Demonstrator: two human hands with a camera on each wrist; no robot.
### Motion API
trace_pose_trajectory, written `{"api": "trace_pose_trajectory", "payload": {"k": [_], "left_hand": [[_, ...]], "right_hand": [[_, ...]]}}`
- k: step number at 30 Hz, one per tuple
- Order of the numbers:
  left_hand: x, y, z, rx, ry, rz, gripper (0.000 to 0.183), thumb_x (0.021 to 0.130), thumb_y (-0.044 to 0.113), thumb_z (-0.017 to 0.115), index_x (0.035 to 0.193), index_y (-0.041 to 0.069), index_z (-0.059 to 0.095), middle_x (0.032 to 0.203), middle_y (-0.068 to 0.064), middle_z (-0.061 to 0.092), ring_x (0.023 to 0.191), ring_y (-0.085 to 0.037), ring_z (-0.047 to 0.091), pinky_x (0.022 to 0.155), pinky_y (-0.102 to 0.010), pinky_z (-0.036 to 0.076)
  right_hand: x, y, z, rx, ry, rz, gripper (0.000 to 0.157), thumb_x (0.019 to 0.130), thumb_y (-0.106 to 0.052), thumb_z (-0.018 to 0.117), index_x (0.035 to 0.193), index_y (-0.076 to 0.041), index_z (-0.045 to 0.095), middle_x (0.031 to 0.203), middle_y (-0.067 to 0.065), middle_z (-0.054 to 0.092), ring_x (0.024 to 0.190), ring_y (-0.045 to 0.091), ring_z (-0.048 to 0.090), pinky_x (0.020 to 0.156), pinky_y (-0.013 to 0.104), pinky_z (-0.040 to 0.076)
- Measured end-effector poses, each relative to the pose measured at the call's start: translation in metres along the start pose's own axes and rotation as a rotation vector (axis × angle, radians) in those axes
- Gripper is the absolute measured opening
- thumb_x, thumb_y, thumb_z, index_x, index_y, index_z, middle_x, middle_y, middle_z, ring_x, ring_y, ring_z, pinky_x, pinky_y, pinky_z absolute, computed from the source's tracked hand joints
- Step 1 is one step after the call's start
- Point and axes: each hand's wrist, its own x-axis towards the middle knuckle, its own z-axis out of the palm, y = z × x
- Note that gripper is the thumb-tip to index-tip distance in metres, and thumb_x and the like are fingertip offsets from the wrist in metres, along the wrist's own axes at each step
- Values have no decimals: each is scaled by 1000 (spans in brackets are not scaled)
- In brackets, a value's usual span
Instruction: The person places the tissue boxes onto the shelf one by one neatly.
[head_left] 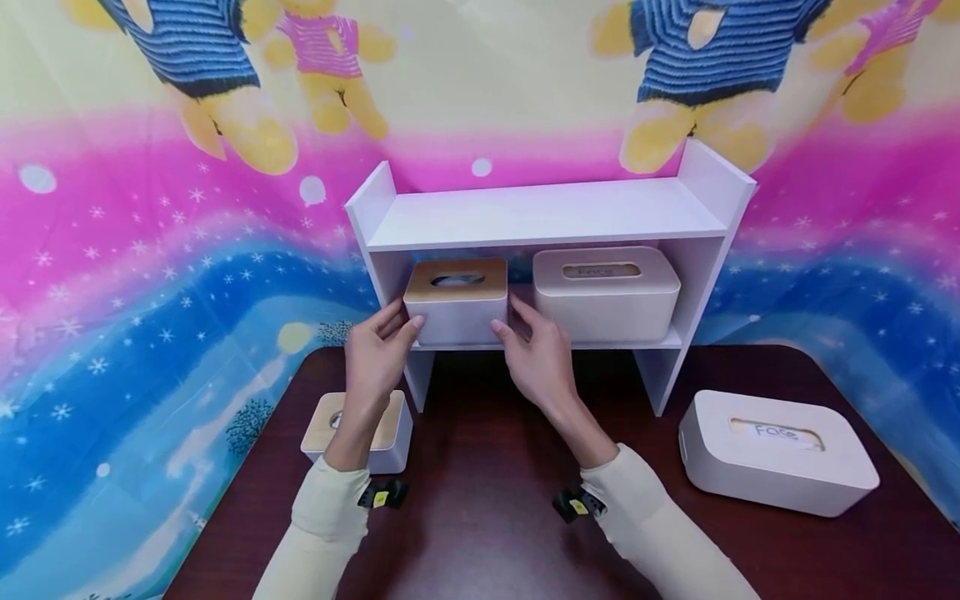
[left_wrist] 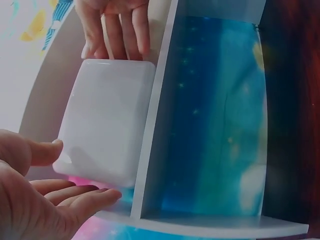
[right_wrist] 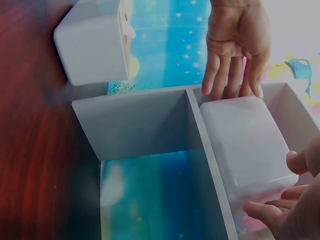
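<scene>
A white tissue box with a wood-look lid (head_left: 461, 315) sits on the middle board of a white shelf unit (head_left: 547, 218), at the left. My left hand (head_left: 377, 354) is at its left side, thumb by the front corner and fingers along the side. My right hand (head_left: 542, 354) is at the right side, its thumb at the other front corner. In the left wrist view, the left hand's extended fingers (left_wrist: 82, 200) lie just off the box's end. The right wrist view shows the right hand's thumb (right_wrist: 298, 162) near the corner, its fingers loosely spread.
Right of it on the same board stands a larger white tissue box (head_left: 607, 312). On the dark table (head_left: 487, 533), a small wood-topped tissue box (head_left: 392, 437) is partly hidden behind my left wrist. Another large white tissue box (head_left: 776, 475) lies at the right. A printed cloth (head_left: 480, 108) hangs behind.
</scene>
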Motion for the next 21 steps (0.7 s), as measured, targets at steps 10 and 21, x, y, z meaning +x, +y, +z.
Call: {"api": "trace_pose_trajectory", "payload": {"k": [10,21], "left_hand": [[-32,-8,-29,6,-56,7,57,104,24,75,156,10,57,156,-14,61,145,-29,60,105,-20,54],[-53,-28,-68,142,-69,-41,63,104,36,73,159,16,53,161,-8,58,147,-25,59,100,-7,50]], "right_hand": [[-45,7,-1,61,-31,-11,50,101,-25,78,147,-10,67,149,12,67,135,26,67,105,40,60],[-77,9,24,52,-183,-49,55,100,-28,79,150,-10,64,153,14,64,134,31,68,106,49,59]]}}
